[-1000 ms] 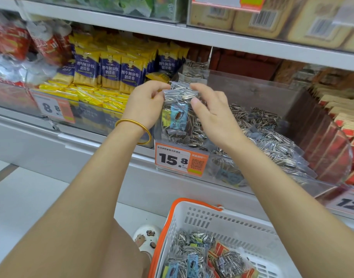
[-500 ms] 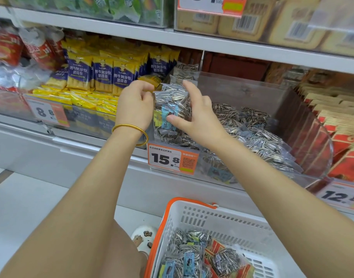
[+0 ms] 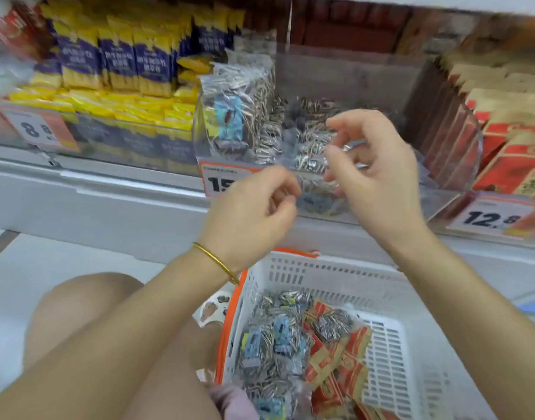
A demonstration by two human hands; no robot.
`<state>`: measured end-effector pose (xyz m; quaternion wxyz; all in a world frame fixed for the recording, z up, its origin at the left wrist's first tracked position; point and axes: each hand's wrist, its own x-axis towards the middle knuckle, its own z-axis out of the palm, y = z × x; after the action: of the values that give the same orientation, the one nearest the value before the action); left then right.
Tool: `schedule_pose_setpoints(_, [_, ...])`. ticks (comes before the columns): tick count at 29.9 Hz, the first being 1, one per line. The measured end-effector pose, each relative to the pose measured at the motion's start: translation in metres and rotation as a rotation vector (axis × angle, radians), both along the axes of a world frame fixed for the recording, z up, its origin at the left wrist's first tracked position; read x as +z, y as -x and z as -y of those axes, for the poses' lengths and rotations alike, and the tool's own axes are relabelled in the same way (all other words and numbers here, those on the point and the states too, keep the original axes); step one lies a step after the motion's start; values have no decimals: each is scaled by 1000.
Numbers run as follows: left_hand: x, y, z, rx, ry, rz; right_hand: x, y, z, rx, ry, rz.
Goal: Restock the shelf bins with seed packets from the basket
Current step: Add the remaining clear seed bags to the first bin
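Packet (image 3: 236, 116) (clear, striped seeds, blue label) stands upright in bin (image 3: 351, 71).

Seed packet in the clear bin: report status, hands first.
Left hand and right hand empty, fingers loosely curled. Seed packet upright at left front of bin. More packets in basket. Nothing blocks the bin.

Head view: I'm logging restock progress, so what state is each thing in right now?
Left hand: loosely curled, empty.
Right hand: loosely curled, empty.
Seed packet: upright at the bin's front left.
Shelf bin: part filled with packets.
Basket: holds more packets.
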<state>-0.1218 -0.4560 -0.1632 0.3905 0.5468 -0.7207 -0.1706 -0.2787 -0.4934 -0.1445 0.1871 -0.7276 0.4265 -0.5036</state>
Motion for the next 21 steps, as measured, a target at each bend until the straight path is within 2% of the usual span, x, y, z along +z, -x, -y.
schedule_pose_setpoints(3, [-38,22,-4,-229,-302,555,-56,44,-33,-10,-224,-50])
schedule_pose_setpoints(6, [-67,36,0,-328,-478,854,-139,77,-33,-33,-705,-324])
schedule_pose_setpoints(9, [-86,41,7,-343,-559,1060,-213,87,-39,62,-1019,-473])
schedule_pose_setpoints(12, [-95,47,13,-355,-599,1159,-255,67,-46,157,-1195,-569])
schedule_pose_setpoints(15, [-100,56,17,-367,-578,1179,-278,39,-45,207,-1420,-433])
schedule_pose_setpoints(16, [-101,57,18,-368,-564,1180,-288,31,-44,204,-1451,-477])
schedule_pose_setpoints(19, [-105,58,21,-378,-563,1178,-315,19,-47,145,-1419,-837])
schedule_pose_setpoints(21, [-106,58,23,-389,-574,1176,-318,18,-45,121,-1397,-836])
